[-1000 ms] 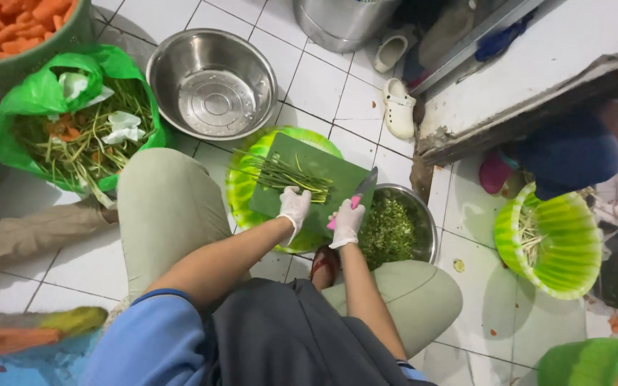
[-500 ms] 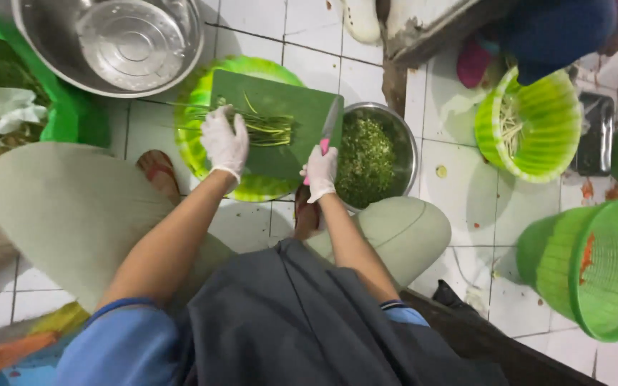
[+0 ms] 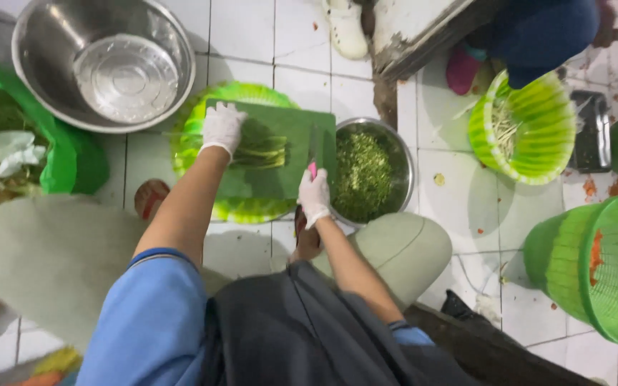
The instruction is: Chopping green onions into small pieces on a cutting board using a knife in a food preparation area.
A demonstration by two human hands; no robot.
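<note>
On the green cutting board (image 3: 280,182), the gloved left hand (image 3: 222,127) presses flat on a bunch of green stalks (image 3: 262,151) mid-board; the right hand (image 3: 314,196) is closed around a pink-handled knife (image 3: 312,154) near the right edge. Beside it, a steel bowl (image 3: 402,154) holds chopped greens (image 3: 363,175).

I found no labels, signs or screens anywhere in my view. The only thing close to packaging was a green plastic bag (image 3: 73,154) at the left edge of the floor, beside the large steel bowl. It lay open and crumpled, glossy bright green, with plant trimmings and scraps of white paper showing inside. I could make out no print on it.
</note>
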